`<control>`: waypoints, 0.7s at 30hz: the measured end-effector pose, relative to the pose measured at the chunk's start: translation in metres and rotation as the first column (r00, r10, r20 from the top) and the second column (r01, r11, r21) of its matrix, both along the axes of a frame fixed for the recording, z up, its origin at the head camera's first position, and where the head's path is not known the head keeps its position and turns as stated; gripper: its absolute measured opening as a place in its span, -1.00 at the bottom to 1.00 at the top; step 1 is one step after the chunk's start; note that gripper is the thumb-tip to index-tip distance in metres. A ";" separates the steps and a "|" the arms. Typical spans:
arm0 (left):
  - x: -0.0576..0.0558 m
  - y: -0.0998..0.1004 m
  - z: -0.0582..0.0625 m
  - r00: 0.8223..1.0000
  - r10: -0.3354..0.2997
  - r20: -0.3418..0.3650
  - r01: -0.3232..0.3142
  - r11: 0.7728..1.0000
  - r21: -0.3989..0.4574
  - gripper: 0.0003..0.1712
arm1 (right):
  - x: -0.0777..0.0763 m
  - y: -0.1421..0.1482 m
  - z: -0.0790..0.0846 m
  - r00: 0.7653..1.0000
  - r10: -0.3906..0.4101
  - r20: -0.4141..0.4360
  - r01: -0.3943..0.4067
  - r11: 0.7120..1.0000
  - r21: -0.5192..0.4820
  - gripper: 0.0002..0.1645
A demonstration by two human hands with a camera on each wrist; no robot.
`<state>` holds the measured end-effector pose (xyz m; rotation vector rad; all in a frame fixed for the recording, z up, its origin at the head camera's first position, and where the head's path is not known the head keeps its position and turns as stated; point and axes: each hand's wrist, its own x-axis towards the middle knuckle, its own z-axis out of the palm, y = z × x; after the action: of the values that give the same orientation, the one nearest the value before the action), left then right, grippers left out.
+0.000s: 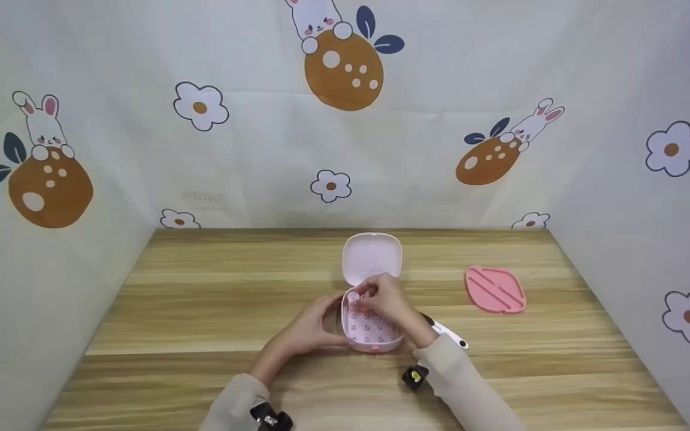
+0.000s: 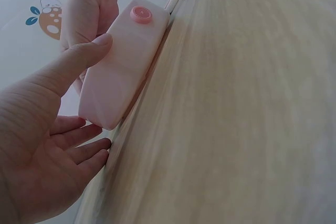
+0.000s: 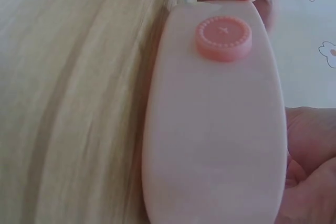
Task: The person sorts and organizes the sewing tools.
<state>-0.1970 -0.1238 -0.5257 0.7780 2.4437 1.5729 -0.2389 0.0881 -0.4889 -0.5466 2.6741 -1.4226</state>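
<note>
A pale pink case [image 1: 375,346] lies on the table with its hinged lid [image 1: 372,258] standing back; a dark repeated pattern covers its inside. My left hand [image 1: 312,326] holds the case by its left side, the thumb [image 2: 97,48] on the front wall and the other fingers round the far side. A round coral button [image 2: 141,15] sits on that front wall. My right hand [image 1: 388,297] reaches down into the case, thumb and forefinger pinching beside a small pale round-topped piece [image 1: 353,296] in the far left corner. The fingertips partly hide that piece.
A coral pink slotted tray [image 1: 496,290] with two diagonal grooves lies to the right. Right of the case, partly under my right forearm, is a white-handled tool [image 1: 453,335] with a dark hole at its end. Cloth-covered walls [image 1: 249,155] enclose the table's back and sides.
</note>
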 end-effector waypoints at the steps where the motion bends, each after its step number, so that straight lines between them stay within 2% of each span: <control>1: 0.000 0.000 0.000 1.000 0.003 -0.001 -0.003 1.000 -0.005 0.10 | 0.000 0.000 0.000 1.000 0.004 -0.004 -0.004 1.000 0.002 -0.85; 10: 0.001 0.000 0.001 1.000 0.028 -0.011 -0.029 0.999 -0.046 0.11 | 0.003 -0.002 0.002 0.996 0.016 -0.083 -0.010 0.997 0.072 -0.84; 21: 0.002 0.000 0.001 1.000 0.025 0.002 -0.025 0.999 -0.046 0.12 | 0.003 0.001 0.006 0.997 0.040 -0.072 -0.034 0.996 0.084 -0.79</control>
<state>-0.1952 -0.1238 -0.5249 0.7406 2.4878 1.5196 -0.2355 0.0888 -0.4829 -0.6504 2.7488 -1.3008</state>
